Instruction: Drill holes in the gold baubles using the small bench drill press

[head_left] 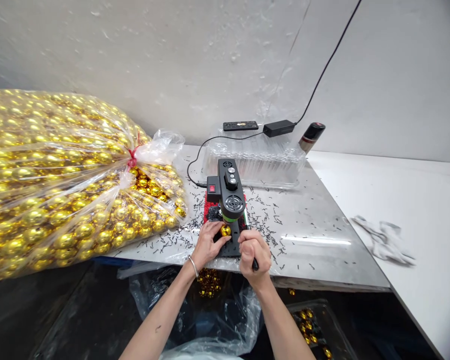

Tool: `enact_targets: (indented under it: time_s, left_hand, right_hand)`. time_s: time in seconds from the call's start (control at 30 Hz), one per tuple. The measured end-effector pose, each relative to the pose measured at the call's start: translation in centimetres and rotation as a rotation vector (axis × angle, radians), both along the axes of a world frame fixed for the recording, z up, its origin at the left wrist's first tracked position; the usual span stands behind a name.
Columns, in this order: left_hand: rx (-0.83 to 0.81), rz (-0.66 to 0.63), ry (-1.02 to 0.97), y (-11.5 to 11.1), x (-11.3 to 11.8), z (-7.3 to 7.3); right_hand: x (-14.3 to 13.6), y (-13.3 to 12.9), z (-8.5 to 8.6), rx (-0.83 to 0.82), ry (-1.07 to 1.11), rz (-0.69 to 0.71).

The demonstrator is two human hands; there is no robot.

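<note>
A small drill-press-like machine (pixel 230 187), black with a red switch on its side box, stands on the table before me. Under its head sits a shiny gold ball (pixel 225 230). My left hand (pixel 209 243) pinches this ball between thumb and fingers at the machine's black base (pixel 228 249). My right hand (pixel 255 254) is wrapped round the black-ended lever (pixel 255 265) at the machine's right side. Whether the machine's tip touches the ball is hidden by its head.
A big clear bag of gold balls (pixel 60 200) fills the left. Black shavings (pixel 266 215) litter the metal tabletop. Behind are stacked clear trays (pixel 255 167), a power adapter (pixel 279 128) and a spray can (pixel 312 136). White gloves (pixel 384 240) lie right; an open plastic bag (pixel 225 320) hangs below.
</note>
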State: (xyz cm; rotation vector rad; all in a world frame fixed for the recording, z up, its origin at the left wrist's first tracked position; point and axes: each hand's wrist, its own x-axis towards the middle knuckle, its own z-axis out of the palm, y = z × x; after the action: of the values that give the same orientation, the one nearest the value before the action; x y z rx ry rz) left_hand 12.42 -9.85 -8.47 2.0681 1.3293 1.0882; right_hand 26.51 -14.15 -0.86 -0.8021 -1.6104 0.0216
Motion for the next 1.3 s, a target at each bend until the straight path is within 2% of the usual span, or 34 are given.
enact_targets:
  time_s: [0.23, 0.4, 0.57, 0.7, 0.83, 0.97, 1.07, 1.13, 1.23, 1.3]
  left_hand:
    - [0.021, 0.001, -0.024, -0.1, 0.0, 0.2]
    - [0.042, 0.010, -0.037, -0.1, 0.1, 0.3]
    - [0.046, -0.011, -0.048, -0.1, 0.0, 0.3]
    - [0.036, -0.008, -0.067, -0.2, 0.0, 0.4]
    - [0.030, -0.002, -0.072, 0.1, 0.2, 0.3]
    - [0.032, 0.078, -0.073, 0.0, 0.4, 1.0]
    - [0.058, 0.160, -0.042, -2.1, 0.1, 2.0]
    - [0.082, 0.152, 0.021, -5.0, -0.2, 2.2]
    - [0.161, 0.138, 0.144, -9.4, -0.4, 1.5]
    - [0.235, 0.210, 0.191, -10.8, -0.6, 1.1]
  right_hand:
    - [0.1, 0.2, -1.2, 0.036, -0.057, -0.042]
    - [0.0, 0.7, -2.6, 0.087, -0.021, -0.090]
    - [0.1, 0.8, -3.6, 0.070, -0.015, -0.086]
    - [0.6, 0.9, -3.7, 0.085, -0.144, -0.058]
    - [0.5, 0.9, -2.2, 0.118, -0.117, -0.059]
    - [0.1, 0.6, 2.1, 0.037, 0.028, -0.046]
    - [0.1, 0.4, 5.2, -0.071, 0.041, -0.023]
    - [0.3, 0.3, 6.0, -0.099, 0.022, 0.003]
    - [0.4, 0.3, 5.2, -0.058, 0.023, 0.005]
    - [0.3, 0.3, 4.2, -0.025, 0.038, -0.011]
